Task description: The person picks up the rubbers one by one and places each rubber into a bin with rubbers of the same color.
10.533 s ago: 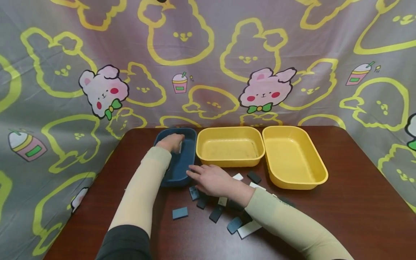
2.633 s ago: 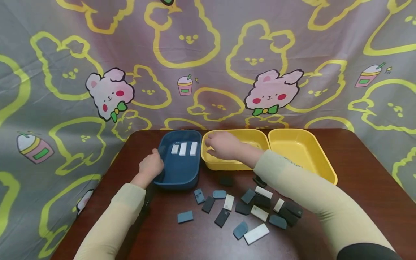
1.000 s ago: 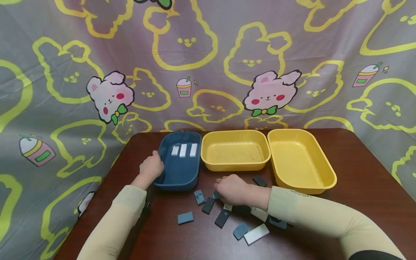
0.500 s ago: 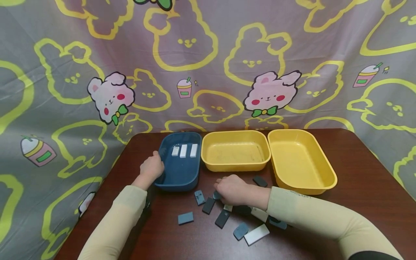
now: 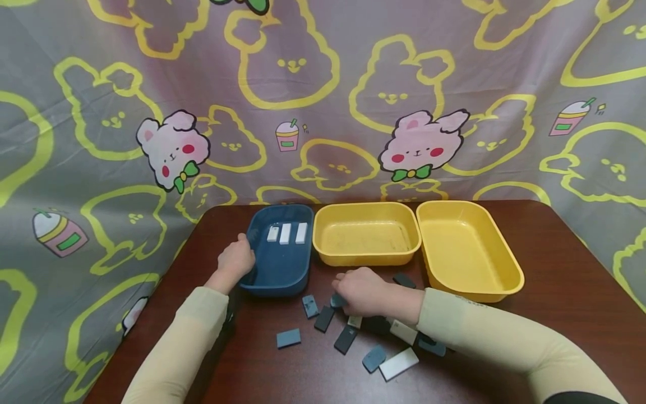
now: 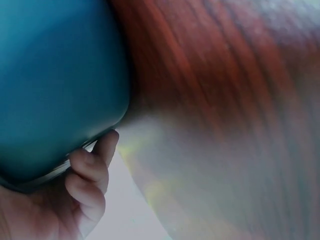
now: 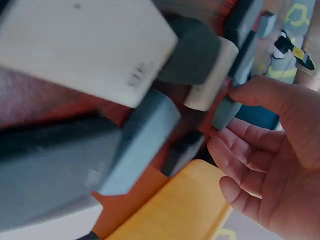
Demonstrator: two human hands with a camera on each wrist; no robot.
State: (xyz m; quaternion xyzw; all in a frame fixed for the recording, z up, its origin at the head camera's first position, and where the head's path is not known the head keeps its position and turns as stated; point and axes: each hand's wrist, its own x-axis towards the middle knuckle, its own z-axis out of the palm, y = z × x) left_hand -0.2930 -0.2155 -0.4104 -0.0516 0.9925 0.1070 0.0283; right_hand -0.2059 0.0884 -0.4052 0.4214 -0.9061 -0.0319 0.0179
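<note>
My left hand [image 5: 236, 259] grips the left rim of the blue bin [image 5: 275, 285]; the left wrist view shows its fingers [image 6: 89, 167] curled at the edge. Three white erasers [image 5: 285, 233] lie side by side in that bin. Below the middle bin, my right hand [image 5: 362, 292] pinches a small blue-grey eraser [image 7: 225, 112] between thumb and fingertips, close over the table. Around it lie loose erasers: a dark one [image 5: 324, 318], a speckled blue one [image 5: 310, 306], a long white one [image 5: 398, 364]. The right forearm covers part of the pile.
Two yellow bins stand right of the blue one: a middle bin [image 5: 367, 260] set crosswise and a right bin [image 5: 469, 247] set lengthwise. One blue eraser [image 5: 289, 339] lies apart at the front left. A patterned curtain [image 5: 323, 84] hangs behind the table.
Earlier the left hand was inside the blue bin; it moved to the left rim, leaving three white erasers there. The right hand came down from the middle yellow bin onto the blue-grey eraser.
</note>
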